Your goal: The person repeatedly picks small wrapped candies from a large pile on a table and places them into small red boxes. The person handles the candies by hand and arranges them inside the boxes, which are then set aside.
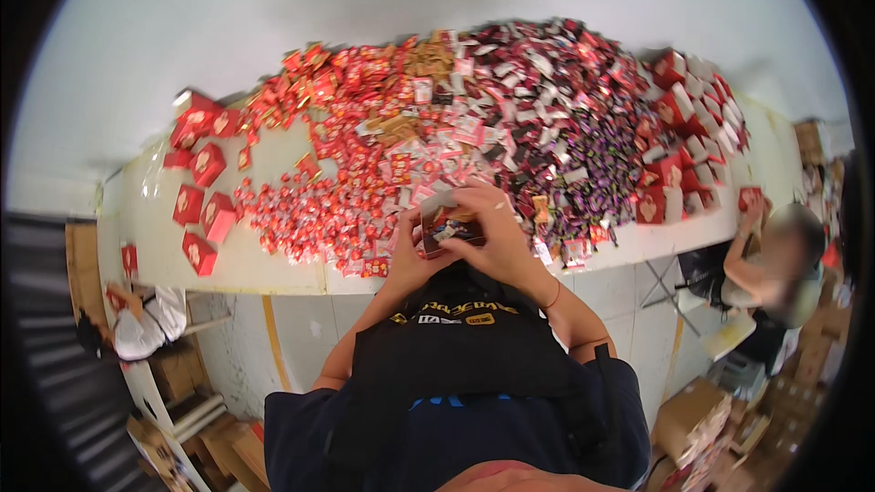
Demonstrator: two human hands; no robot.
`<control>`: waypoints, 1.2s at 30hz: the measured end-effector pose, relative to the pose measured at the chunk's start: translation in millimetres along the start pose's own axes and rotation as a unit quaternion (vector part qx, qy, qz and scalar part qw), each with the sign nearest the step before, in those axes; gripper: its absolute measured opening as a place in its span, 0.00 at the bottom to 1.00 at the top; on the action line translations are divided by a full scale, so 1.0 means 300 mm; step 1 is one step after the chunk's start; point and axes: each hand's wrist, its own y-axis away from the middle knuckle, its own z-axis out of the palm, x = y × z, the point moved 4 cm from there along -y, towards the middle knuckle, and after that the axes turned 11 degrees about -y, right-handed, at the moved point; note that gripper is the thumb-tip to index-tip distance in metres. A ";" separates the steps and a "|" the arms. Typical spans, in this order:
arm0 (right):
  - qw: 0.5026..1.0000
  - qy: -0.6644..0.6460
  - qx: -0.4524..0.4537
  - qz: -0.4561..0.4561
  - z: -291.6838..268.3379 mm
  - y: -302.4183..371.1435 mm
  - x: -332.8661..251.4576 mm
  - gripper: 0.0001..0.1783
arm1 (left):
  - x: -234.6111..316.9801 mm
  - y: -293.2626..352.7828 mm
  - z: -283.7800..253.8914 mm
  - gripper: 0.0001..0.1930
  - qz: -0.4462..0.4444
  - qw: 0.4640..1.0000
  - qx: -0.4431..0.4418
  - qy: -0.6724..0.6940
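Both my hands are closed around a small open box (428, 211) in front of my chest, at the table's near edge. My left hand (408, 260) grips its left side, and my right hand (501, 235) wraps over its far and right sides. Small wrapped pieces show inside the box, too blurred to name. Just beyond my hands a wide heap of wrapped sweets covers the table. Red round sweets (301, 210) lie to the left, pink packets (456, 141) in the middle, and purple and dark sweets (592, 159) to the right.
Several red boxes (209, 164) stand on the white table (283, 150) at left. More red-and-white boxes (676, 107) are piled at right. One person (775, 264) handles a red box at the far right; another in white (155, 326) sits at left. Cartons (694, 419) lie on the floor.
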 end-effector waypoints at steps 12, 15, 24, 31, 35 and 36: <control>0.929 -0.099 0.207 0.290 -0.321 0.659 0.129 0.41 | -0.003 -0.062 0.471 0.44 -0.034 0.937 -0.345 0.040; 0.867 -0.011 0.416 0.274 -0.485 0.911 0.239 0.37 | -0.019 -0.102 0.667 0.49 0.073 0.935 -0.342 -0.059; 0.561 0.294 0.697 0.334 -1.258 1.389 0.820 0.33 | -0.255 -0.093 0.928 0.18 -0.162 0.955 -0.249 0.003; 0.629 0.320 0.613 0.355 -1.551 1.397 1.220 0.30 | -0.230 -0.127 0.873 0.21 -0.171 0.974 -0.146 -0.019; 0.707 0.120 0.566 0.407 -1.719 1.459 1.317 0.41 | -0.274 -0.174 1.050 0.39 -0.049 0.951 -0.236 -0.194; 0.734 0.125 0.557 0.366 -1.737 1.471 1.312 0.47 | -0.269 -0.229 1.154 0.46 0.056 0.938 -0.252 -0.230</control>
